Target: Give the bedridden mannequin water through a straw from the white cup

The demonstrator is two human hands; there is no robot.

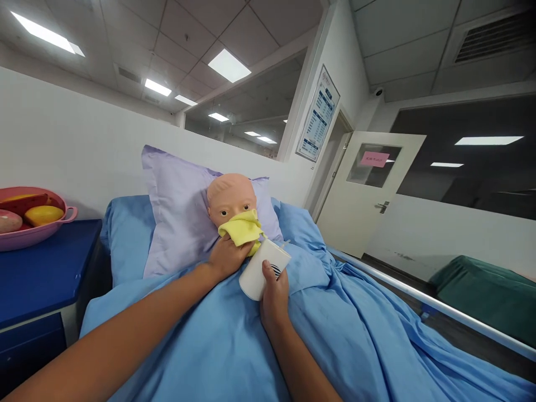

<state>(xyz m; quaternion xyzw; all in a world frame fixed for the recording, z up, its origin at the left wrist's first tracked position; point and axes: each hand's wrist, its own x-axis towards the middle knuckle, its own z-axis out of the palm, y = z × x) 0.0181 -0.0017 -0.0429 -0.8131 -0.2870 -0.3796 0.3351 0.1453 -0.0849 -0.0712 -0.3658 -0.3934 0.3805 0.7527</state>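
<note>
A bald mannequin (231,195) lies in bed with its head on a lilac pillow (176,212). My left hand (229,255) is closed on a yellow cloth (242,228), which rests over the mannequin's nose and mouth. Just right of it, my right hand (275,290) grips a white cup (256,273) with a dark striped mark, thumb in front. The cup tilts to the right above the blue quilt (218,346). A thin, clear straw-like piece (286,244) shows at its rim. What the cup holds is hidden.
On the left, a blue bedside cabinet (46,273) carries a pink basin (37,234) of fruit. A bed rail (419,296) runs along the right side. Beyond it stand an open door (368,195) and a green-covered surface (481,296).
</note>
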